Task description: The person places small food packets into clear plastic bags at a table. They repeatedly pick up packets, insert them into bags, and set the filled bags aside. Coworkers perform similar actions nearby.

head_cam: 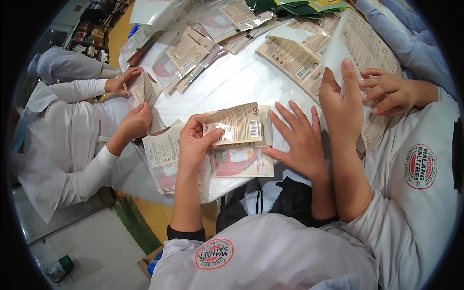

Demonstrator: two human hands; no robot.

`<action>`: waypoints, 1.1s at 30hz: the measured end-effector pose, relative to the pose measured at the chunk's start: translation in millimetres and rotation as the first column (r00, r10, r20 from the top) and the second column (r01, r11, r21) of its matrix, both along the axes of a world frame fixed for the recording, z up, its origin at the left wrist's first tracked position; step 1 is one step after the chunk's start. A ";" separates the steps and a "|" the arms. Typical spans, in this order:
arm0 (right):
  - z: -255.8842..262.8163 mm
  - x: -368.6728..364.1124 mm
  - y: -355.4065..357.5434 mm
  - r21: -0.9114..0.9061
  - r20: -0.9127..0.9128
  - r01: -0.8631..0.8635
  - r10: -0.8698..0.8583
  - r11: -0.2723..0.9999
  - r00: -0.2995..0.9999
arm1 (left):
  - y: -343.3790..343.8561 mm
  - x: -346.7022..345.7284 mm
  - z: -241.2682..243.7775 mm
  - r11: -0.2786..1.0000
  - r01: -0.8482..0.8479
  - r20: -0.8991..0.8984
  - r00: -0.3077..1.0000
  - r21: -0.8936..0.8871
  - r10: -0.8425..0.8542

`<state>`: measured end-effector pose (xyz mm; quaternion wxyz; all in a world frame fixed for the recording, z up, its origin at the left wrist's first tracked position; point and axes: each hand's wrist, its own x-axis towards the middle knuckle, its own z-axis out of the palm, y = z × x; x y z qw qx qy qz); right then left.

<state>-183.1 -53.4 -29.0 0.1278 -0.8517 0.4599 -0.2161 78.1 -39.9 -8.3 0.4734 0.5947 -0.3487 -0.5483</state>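
Note:
My left hand (pixel 195 141) pinches a tan printed label card (pixel 235 123), thumb on top. The card bears a barcode and small print. Beneath it lies a flat plastic pouch (pixel 239 163) with a partly clear, red-printed front, near the table's front edge. My right hand (pixel 299 139) is spread with fingers apart, by the right edge of the pouch; its thumb tip is at that edge. Whether the thumb presses on the pouch I cannot tell. Left of my left hand is a stack of similar pouches (pixel 165 165), partly hidden by my hand and forearm.
A person at left holds a tan-labelled packet (pixel 143 88). Another at right handles a large printed label sheet (pixel 369 47), close to my right hand. Piles of pouches (pixel 185 54), more label sheets (pixel 290 58) and green packets (pixel 308 9) lie farther back on the white-covered table (pixel 232 83).

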 end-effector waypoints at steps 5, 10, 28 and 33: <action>-1.5 0.7 1.0 0.007 -0.027 -0.005 0.005 1.000 1.000 | 3.9 -4.2 3.1 1.000 0.006 0.042 0.999 -0.017 -0.005; 1.8 0.1 0.8 0.040 -0.049 0.016 -0.014 0.999 0.999 | 6.5 -6.2 4.7 0.999 0.045 0.089 0.995 0.001 -0.045; -2.2 3.5 -0.1 0.060 -0.047 0.024 -0.021 0.998 0.999 | 11.6 -16.4 3.9 0.944 0.293 0.781 0.621 -0.152 -0.067; -4.6 4.3 -0.8 0.012 -0.034 0.036 -0.036 0.999 0.999 | 11.0 -46.4 38.1 0.963 0.212 0.961 0.185 0.166 -0.206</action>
